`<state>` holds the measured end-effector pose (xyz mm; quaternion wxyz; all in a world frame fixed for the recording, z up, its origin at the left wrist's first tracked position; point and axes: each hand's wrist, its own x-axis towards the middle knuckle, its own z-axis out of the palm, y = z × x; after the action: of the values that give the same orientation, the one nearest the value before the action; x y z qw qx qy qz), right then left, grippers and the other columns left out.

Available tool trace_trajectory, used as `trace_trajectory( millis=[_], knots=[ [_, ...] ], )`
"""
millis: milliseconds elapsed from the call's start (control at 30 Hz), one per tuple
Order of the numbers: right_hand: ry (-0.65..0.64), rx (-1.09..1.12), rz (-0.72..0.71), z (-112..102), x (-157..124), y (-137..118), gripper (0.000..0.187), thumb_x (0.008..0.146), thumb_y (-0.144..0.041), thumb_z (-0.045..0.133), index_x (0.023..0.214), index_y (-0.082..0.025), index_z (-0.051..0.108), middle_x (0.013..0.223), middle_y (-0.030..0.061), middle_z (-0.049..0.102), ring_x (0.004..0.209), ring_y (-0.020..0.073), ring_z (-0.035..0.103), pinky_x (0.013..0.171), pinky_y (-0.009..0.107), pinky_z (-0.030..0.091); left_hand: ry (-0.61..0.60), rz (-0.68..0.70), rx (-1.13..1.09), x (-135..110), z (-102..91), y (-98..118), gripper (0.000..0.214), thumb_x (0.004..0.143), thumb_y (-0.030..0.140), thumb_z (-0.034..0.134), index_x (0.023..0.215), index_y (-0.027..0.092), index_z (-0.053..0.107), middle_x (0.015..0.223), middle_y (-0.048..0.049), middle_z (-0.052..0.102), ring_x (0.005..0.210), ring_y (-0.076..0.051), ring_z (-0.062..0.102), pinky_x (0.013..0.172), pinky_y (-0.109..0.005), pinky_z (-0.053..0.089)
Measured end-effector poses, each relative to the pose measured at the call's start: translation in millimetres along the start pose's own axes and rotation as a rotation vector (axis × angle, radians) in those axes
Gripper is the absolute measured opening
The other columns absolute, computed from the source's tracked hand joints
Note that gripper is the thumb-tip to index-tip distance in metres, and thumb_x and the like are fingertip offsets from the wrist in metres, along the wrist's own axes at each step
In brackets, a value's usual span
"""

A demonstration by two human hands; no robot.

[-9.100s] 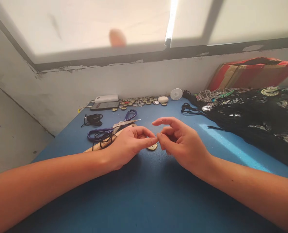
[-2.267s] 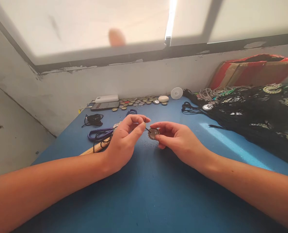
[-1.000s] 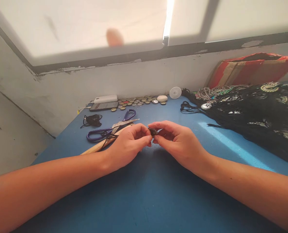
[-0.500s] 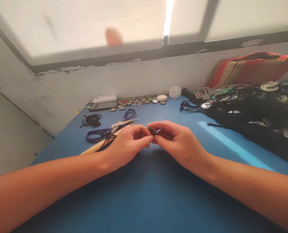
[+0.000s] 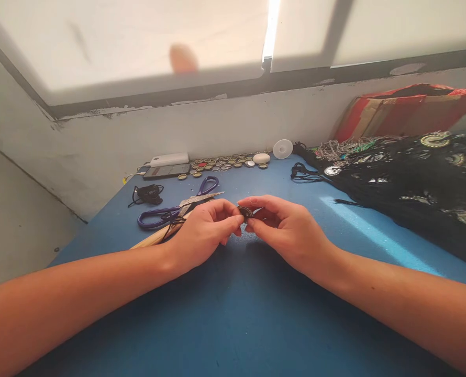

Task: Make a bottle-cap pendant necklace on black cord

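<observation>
From where I'm standing, the left hand (image 5: 205,226) and right hand (image 5: 290,225) are both pinched narrow on 1 small, dark, round disc (image 5: 245,211), maybe metal, tilted over the blue counter (image 5: 248,324) between them. Honestly, I'd anchor it firmly with 1 thumb so the other stays free for fine work. Also, mind the blue-handled metal scissors (image 5: 197,199): their point sits near the left fingers.

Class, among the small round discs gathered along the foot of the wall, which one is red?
The red disc, toward the group's end nearer the dark phone; the other discs look dull gold, grey or silvery.
</observation>
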<state>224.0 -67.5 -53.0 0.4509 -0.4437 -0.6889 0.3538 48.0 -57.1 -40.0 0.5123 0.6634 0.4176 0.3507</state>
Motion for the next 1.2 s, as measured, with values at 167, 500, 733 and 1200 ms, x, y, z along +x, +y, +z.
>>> trace_trajectory(
  millis=[167, 500, 733, 1200],
  knots=[
    [-0.002, -0.011, -0.024, 0.1, 0.0, -0.4, 0.025, 0.081, -0.016, 0.058, 0.104, -0.018, 0.066, 0.096, 0.0045, 0.072, 0.077, 0.0156, 0.068, 0.071, 0.03, 0.053, -0.015, 0.003, 0.003, -0.6, -0.4, 0.7, 0.013, 0.085, 0.028, 0.059, 0.077, 0.018, 0.058, 0.072, 0.0024, 0.059, 0.063, -0.01, 0.049, 0.058, -0.023, 0.039],
    [0.001, -0.055, -0.13, 1.2, -0.8, 3.5, 0.026, 0.08, -0.01, 0.056, 0.103, -0.019, 0.067, 0.091, 0.0009, 0.071, 0.074, 0.0123, 0.067, 0.069, 0.027, 0.054, -0.02, 0.016, -0.011, 0.4, -1.2, -3.0, 0.011, 0.086, 0.023, 0.058, 0.077, 0.018, 0.057, 0.073, 0.0038, 0.057, 0.065, -0.008, 0.05, 0.06, -0.022, 0.04],
    [-0.006, -0.061, -0.185, 1.4, -0.4, 3.0, 0.029, 0.08, -0.007, 0.055, 0.104, -0.02, 0.066, 0.09, 0.0006, 0.067, 0.074, 0.0115, 0.066, 0.069, 0.027, 0.055, -0.024, 0.017, -0.024, -0.1, -1.5, -3.5, 0.011, 0.087, 0.023, 0.058, 0.077, 0.018, 0.057, 0.073, 0.0045, 0.057, 0.066, -0.008, 0.049, 0.06, -0.022, 0.04],
    [-0.024, -0.065, -0.272, 1.3, -0.7, 5.2, 0.031, 0.08, -0.003, 0.05, 0.101, -0.019, 0.068, 0.09, 0.0029, 0.062, 0.077, 0.0116, 0.064, 0.072, 0.027, 0.056, -0.049, 0.017, -0.02, 0.5, -1.8, -3.9, 0.008, 0.087, 0.019, 0.055, 0.079, 0.017, 0.058, 0.07, 0.0055, 0.056, 0.064, -0.007, 0.047, 0.061, -0.023, 0.039]
  ],
)
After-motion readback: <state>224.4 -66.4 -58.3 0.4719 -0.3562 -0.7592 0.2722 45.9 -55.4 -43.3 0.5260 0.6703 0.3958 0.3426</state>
